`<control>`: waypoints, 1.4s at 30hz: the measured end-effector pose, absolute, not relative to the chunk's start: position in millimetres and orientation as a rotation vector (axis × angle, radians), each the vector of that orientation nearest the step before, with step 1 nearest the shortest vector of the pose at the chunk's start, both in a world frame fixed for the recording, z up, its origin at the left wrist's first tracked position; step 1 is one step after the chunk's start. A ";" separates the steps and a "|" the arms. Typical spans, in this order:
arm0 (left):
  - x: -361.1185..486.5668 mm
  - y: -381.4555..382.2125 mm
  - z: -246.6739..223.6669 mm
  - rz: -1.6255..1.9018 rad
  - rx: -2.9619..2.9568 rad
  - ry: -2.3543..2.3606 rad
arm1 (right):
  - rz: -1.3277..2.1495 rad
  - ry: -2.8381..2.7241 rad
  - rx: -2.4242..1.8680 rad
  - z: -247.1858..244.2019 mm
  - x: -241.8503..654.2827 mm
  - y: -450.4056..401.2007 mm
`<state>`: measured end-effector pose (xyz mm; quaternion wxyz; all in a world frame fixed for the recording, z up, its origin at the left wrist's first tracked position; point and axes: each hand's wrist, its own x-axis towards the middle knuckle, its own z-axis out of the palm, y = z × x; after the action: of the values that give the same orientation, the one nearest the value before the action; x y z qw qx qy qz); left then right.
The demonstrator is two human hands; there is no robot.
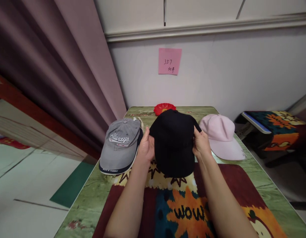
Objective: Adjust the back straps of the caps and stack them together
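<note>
A black cap [174, 143] is held up over the middle of the table, its brim pointing down toward me. My left hand [146, 145] grips its left side, thumb up and the other fingers partly hidden. On the right side, my right hand [200, 142] holds the cap's edge near a black strap. To the left lies a grey cap [122, 142] with white lettering and a dark-edged brim. A pale pink cap [221, 132] rests on the right, its brim facing front right.
Behind the black cap is a red scalloped dish [163, 108]. A colourful mat [182, 211] covers the front of the green wood-patterned table [78, 211]. A pink note [170, 61] is on the wall, a curtain [93, 66] hangs left, and another patterned surface [279, 129] stands right.
</note>
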<state>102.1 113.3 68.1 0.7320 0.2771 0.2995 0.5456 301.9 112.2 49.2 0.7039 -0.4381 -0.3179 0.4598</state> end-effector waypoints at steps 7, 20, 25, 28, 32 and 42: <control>105.0 107.6 61.5 1.056 0.609 0.798 | 1.099 -0.593 -1.006 45.1 311.0 115.5; 130.9 104.7 67.9 1.307 0.464 0.620 | 1.528 -0.768 -0.667 72.6 302.4 87.3; 129.2 104.0 74.8 1.189 0.525 0.681 | 1.442 -0.587 -0.522 70.7 343.5 90.1; 126.7 103.5 77.2 1.092 0.567 0.745 | 1.214 -0.423 -0.433 71.7 389.7 85.7; 127.1 103.8 76.7 1.089 0.562 0.768 | 0.981 -0.271 -0.424 67.9 441.3 77.3; 120.5 108.0 70.1 1.101 0.583 0.831 | 0.730 -0.279 -0.448 75.0 448.8 70.4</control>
<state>120.5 108.0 70.1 0.7325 0.2651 0.3776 0.5005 448.8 70.4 75.0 0.9001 -0.2167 -0.1350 0.3530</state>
